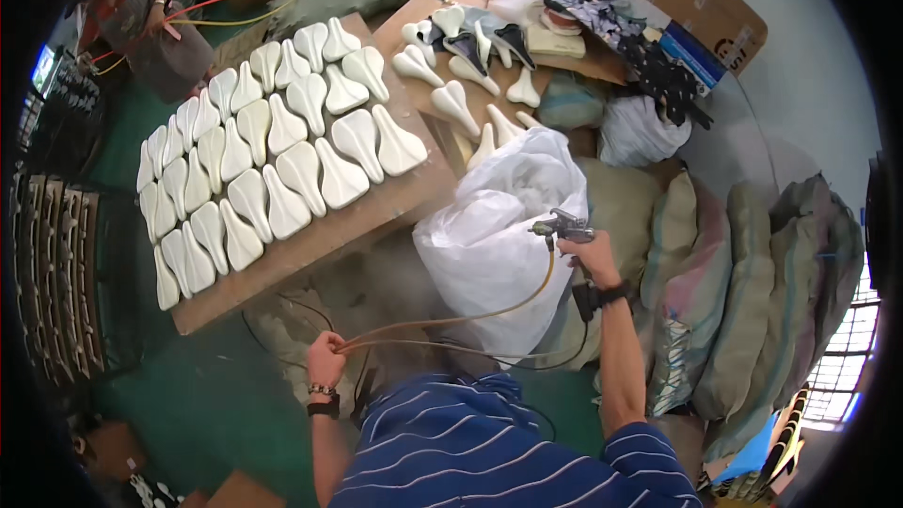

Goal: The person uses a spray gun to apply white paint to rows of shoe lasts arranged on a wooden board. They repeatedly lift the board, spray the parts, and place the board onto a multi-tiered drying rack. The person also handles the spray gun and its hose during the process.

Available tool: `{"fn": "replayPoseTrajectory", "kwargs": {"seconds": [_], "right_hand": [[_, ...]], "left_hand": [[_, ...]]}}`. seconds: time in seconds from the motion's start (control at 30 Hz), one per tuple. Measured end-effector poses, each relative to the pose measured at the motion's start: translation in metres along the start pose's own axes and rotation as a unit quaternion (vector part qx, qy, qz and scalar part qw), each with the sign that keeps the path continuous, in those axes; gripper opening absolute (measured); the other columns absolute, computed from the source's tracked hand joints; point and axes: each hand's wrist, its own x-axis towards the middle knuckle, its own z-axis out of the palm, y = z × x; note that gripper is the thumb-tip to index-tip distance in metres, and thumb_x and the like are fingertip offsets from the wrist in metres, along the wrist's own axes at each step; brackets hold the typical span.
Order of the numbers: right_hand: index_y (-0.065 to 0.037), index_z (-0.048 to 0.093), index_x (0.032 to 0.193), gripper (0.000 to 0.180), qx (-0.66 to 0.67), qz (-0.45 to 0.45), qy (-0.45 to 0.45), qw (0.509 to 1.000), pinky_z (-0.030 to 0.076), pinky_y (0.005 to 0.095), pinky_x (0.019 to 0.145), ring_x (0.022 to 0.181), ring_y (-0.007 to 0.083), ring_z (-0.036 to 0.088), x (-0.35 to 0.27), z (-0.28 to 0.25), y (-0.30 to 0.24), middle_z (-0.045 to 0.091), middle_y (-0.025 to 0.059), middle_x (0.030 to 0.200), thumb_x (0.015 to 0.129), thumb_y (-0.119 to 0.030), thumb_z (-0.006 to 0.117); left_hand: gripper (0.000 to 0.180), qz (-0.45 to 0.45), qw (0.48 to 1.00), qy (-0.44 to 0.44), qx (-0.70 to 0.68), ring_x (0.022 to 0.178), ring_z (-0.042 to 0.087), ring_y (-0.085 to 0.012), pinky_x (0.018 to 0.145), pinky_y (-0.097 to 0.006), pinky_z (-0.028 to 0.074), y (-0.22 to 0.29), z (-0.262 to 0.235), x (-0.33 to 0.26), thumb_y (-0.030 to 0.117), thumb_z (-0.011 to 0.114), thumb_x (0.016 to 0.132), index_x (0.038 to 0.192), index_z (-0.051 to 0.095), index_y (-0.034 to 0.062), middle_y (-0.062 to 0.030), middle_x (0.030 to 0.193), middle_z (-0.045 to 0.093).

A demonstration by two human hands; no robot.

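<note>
Spraying pass paused, spray gun [562, 227] raised just off the near right corner of the board [282, 273].

Nearest, left hand [324, 357] clenched on gathered hoses [451, 325], below the board's near edge; right hand [591, 259] gripping the gun beside the white bag [499, 235]. Beyond, rows of white saddle shells [273, 146] covering the board. Next, probably: swing nozzle left over the rows, feeding hose slack.

A long wooden board [310, 245] carries rows of white bike-saddle shells [282, 146] laid side by side — tips alternating. Beyond it, a second board [414, 28] holds a looser scatter of white and dark shells [461, 66].
</note>
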Motion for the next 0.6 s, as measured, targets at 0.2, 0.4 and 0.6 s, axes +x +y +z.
{"fn": "replayPoseTrajectory", "kwargs": {"seconds": [0.2,0.4,0.6], "right_hand": [[0.005,0.071,0.103,0.051,-0.353,0.071,0.2,0.911,0.054,0.045,0.087,0.099,0.0375,0.07,0.08,-0.025,0.205,0.073,0.0246,0.102,0.08,-0.04,0.079],[0.002,0.059,0.132,0.072,-0.187,-0.275,-0.127,0.934,0.041,0.0421,0.11,0.13,0.0369,0.053,-0.037,0.194,0.096,0.058,0.0229,0.138,0.085,-0.049,0.074],[-0.004,0.062,0.125,0.049,-0.305,-0.484,-0.159,0.805,0.044,0.0447,0.104,0.12,0.0343,0.058,-0.133,0.278,0.026,0.063,0.0174,0.124,0.09,-0.039,0.067]], "left_hand": [[0.024,0.075,0.995,-0.034,0.047,0.074,0.069,-0.035,0.066,-0.042,0.053,0.022,0.003,0.019,0.022,0.081,0.074,0.091,0.068,0.0109,-0.0133,0.077,0.071],[0.033,0.15,0.97,-0.128,0.141,0.081,0.071,-0.0361,0.071,-0.043,0.055,0.007,0.042,0.029,0.025,0.081,0.076,0.098,0.064,0.0066,-0.0162,0.085,0.072],[0.037,0.198,0.975,-0.075,0.072,0.084,0.07,-0.0373,0.073,-0.045,0.055,0.051,0.014,0.03,0.027,0.08,0.077,0.104,0.061,0.0077,-0.0159,0.086,0.072]]}}
